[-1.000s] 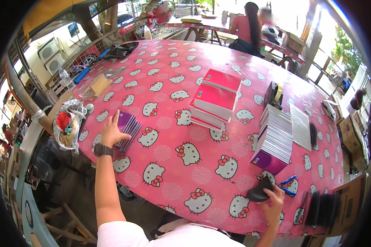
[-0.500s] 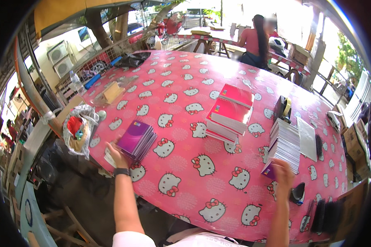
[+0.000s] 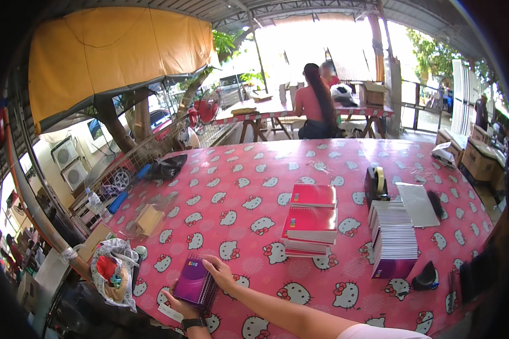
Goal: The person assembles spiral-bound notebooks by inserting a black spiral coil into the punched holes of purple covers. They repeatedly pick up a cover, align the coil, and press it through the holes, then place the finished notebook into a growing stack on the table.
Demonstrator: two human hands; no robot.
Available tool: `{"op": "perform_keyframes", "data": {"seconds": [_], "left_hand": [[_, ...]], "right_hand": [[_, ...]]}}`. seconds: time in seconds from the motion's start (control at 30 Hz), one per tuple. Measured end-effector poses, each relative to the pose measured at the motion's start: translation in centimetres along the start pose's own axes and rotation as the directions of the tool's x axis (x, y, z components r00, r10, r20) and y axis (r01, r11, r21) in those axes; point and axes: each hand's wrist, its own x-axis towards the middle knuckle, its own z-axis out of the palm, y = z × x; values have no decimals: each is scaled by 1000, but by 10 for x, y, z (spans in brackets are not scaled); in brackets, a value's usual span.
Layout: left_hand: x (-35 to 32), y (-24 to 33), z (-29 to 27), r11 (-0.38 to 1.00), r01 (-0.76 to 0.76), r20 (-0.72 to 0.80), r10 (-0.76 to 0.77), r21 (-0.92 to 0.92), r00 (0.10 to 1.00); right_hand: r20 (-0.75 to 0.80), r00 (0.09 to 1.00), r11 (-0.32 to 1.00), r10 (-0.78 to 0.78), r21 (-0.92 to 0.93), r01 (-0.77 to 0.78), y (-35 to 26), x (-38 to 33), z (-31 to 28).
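A small stack of purple spiral notebooks (image 3: pixel 191 282) rests at the table's near left edge, with black coils along its right side. My left hand (image 3: pixel 181 306), a dark band on its wrist, holds the stack from its lower left. Reaching across the table, my right hand (image 3: pixel 220 273) grips the stack's upper right corner and coil side. To the right, a long row of notebooks (image 3: pixel 391 234) stands packed with pale page edges up and a purple cover at the near end. Pink-red spiral notebooks (image 3: pixel 310 217) lie in stepped piles mid-table.
A tape dispenser (image 3: pixel 375 183) and a grey sheet (image 3: pixel 418 204) lie beyond the row. Near it are a black stapler-like object (image 3: pixel 425 277) and black coils (image 3: pixel 478 279). A plastic bag with things inside (image 3: pixel 114 271) hangs at the left edge. People sit at a far table.
My right hand has left the row of notebooks and crossed left to the purple stack. My left hand stays at the stack. The view has tilted up.
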Motion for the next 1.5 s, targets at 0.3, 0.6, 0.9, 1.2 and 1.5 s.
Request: {"op": "perform_keyframes", "data": {"seconds": [0.3, 0.6, 0.9, 1.2, 1.5], "left_hand": [[-4, 8, 23, 990, -1, -118, 18, 143, 993], [4, 1, 13, 998, 65, 29, -66, 14, 997], [8, 2, 11, 997, 40, 46, -43, 72, 998], [0, 6, 23, 994, 104, -43, -105, -29, 994], [3, -2, 15, 993, 3, 146, -21, 120, 989]], "right_hand": [[-72, 997, 994, -20, -106, 13, -2, -7, 6], [-156, 974, 961, -167, 195, 196, 5, -4, 11], [-59, 998, 998, 12, 64, -8, -1, -4, 7], [-85, 993, 996, 82, 44, -78, -8, -10, 9], [135, 991, 1000, 7, 23, -10, 6, 13, -10]]}}
